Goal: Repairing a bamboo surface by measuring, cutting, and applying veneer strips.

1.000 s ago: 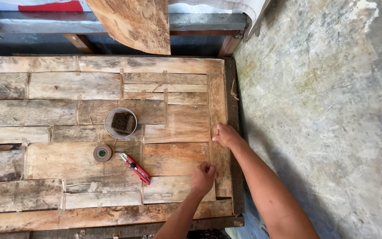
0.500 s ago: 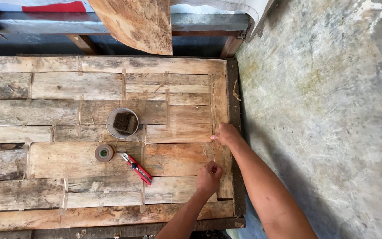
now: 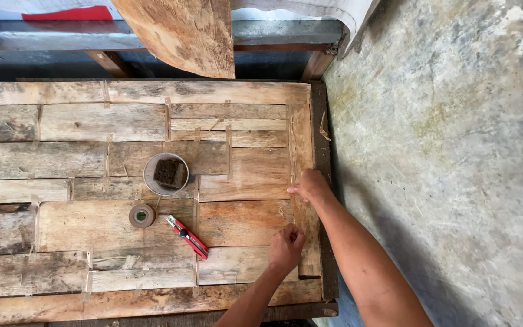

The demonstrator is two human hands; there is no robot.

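left hand (image 3: 286,247) closing, pinching the vertical strip (image 3: 302,200), barely shifting since before | right hand (image 3: 311,184) pressing strip's edge, fingers curled | cutter (image 3: 187,237) lying idle on bench (image 3: 92,224)

A patched board of flattened wooden strips (image 3: 92,157) is seen laid out flat; on it are rested a round tin (image 3: 166,174), a tape roll (image 3: 142,215) and a red utility knife (image 3: 187,237).

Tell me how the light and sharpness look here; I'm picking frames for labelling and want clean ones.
Head view: soft, even daylight, no glare; the wooden panel is sharp enough to show grain; both the left hand and the right hand are crisp, casting only faint shadows; the space under the bench at the top is dark; the concrete floor is bright, not blown out.
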